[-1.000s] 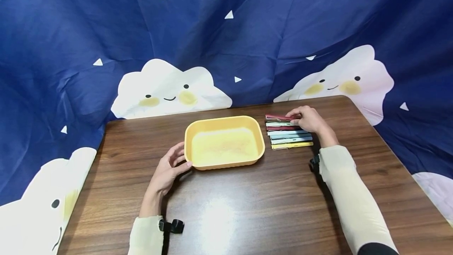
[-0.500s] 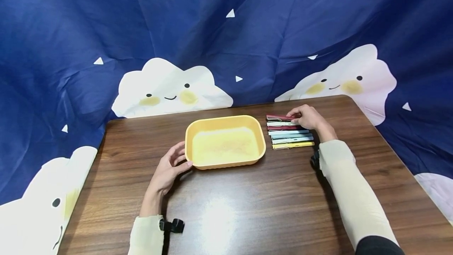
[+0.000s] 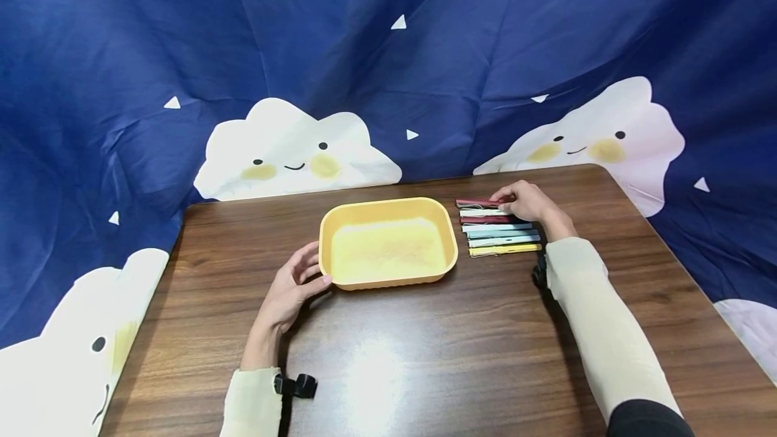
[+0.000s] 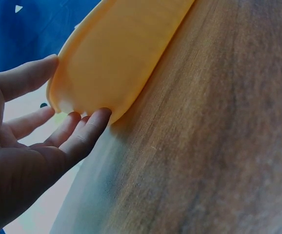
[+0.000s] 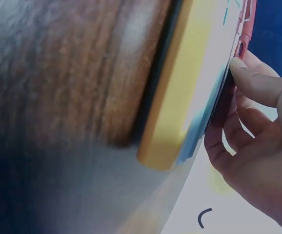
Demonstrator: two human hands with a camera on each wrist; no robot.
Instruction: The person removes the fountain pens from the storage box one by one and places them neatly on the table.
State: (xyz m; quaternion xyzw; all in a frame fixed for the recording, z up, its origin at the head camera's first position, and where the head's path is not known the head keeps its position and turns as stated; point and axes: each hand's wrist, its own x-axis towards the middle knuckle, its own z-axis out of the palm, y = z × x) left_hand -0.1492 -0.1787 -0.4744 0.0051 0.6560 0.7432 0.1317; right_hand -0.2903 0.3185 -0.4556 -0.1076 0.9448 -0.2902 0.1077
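A yellow plastic tray [image 3: 388,282] lies on the table. My left hand [image 3: 291,288] is at its left end, thumb on the front corner and fingertips against the end wall. In the left wrist view, the fingers of that hand [image 4: 48,122] are spread and fairly straight along the tray's wall [image 4: 111,53]. To the tray's right, several pens lie side by side, with a yellow pen [image 3: 504,249] nearest. My right hand [image 3: 527,201] pinches the right part of the farthest one, a red pen [image 3: 476,204]; the right wrist view shows thumb and fingers around its dark red barrel [image 5: 224,105].
Between the red and yellow pens lie a white pen [image 3: 476,213], a dark red pen [image 3: 485,220] and several light blue ones. The wooden table [image 3: 461,356] ends at the back against a blue cloth [image 3: 340,32] with clouds.
The head view has shifted slightly. The red pen has come a little closer to the row, with my right hand still on it. My left hand stays at the tray's corner.
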